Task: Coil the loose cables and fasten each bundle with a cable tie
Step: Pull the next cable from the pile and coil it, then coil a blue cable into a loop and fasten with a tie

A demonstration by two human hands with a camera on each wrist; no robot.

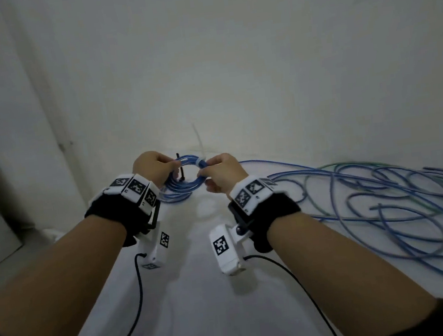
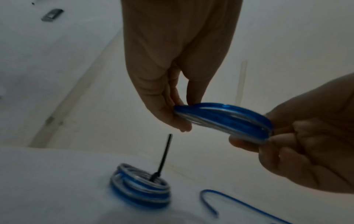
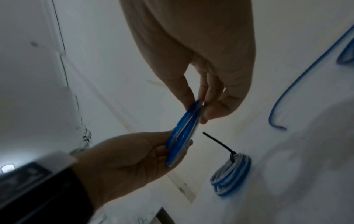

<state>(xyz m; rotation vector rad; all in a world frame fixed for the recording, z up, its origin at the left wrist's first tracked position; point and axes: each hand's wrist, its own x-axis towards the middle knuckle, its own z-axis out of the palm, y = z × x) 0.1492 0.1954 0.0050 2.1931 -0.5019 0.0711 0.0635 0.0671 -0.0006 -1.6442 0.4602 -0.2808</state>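
Observation:
Both hands hold a small blue cable coil (image 1: 189, 184) above the white table (image 1: 188, 296). My left hand (image 1: 156, 167) grips its left side, fingers curled round the strands (image 2: 224, 119). My right hand (image 1: 213, 168) pinches the right side (image 3: 184, 136), where a white cable tie (image 1: 200, 153) wraps the bundle with its tail pointing up. A second blue coil (image 2: 141, 191) lies on the table below, bound by a black tie (image 2: 162, 159) that stands upright. In the right wrist view this tied coil (image 3: 231, 174) sits right of the hands.
A tangle of loose blue and green cables (image 1: 397, 197) spreads over the table's right side. One blue cable end (image 2: 208, 201) curls near the tied coil. A wall stands close behind the table, and the table's left edge drops off beside my left arm.

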